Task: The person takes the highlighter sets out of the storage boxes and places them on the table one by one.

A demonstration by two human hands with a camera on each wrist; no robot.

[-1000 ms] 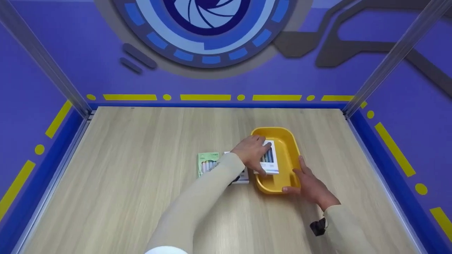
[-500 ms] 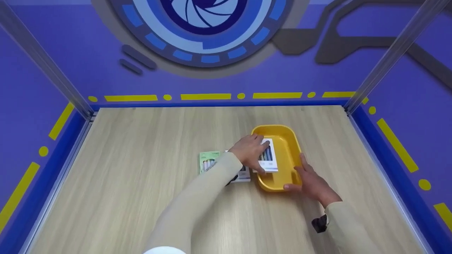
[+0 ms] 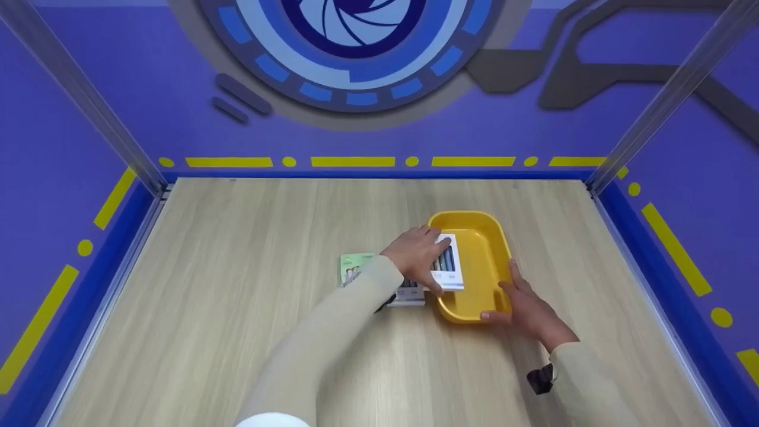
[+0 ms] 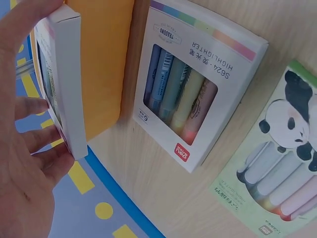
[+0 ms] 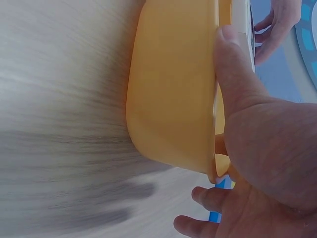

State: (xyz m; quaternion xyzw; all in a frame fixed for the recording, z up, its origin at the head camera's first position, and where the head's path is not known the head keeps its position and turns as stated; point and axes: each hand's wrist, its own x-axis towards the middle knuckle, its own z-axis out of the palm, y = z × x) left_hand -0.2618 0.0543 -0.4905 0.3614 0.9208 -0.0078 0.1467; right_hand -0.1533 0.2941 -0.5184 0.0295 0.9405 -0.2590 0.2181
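Note:
In the head view my left hand (image 3: pixel 415 255) holds a white highlighter box (image 3: pixel 449 282) by its edges, over the left rim of a yellow tray (image 3: pixel 478 267). The left wrist view shows the held box (image 4: pixel 72 89) edge-on, thumb at one end and fingertips at the other. My right hand (image 3: pixel 531 311) grips the tray's near right corner, its thumb (image 5: pixel 237 64) along the rim. A second white highlighter box (image 4: pixel 176 94) lies left of the tray, partly covered by the left arm in the head view. Beside it rests a green panda-print box of markers (image 4: pixel 277 158).
The wooden table (image 3: pixel 249 249) is bounded by blue-purple panels (image 3: pixel 379 130) at the back and both sides. Metal posts (image 3: pixel 664 101) stand at the back corners.
My left hand has drawn the held box slightly left relative to the tray. The right hand keeps its grip on the tray. The head view has shifted a little.

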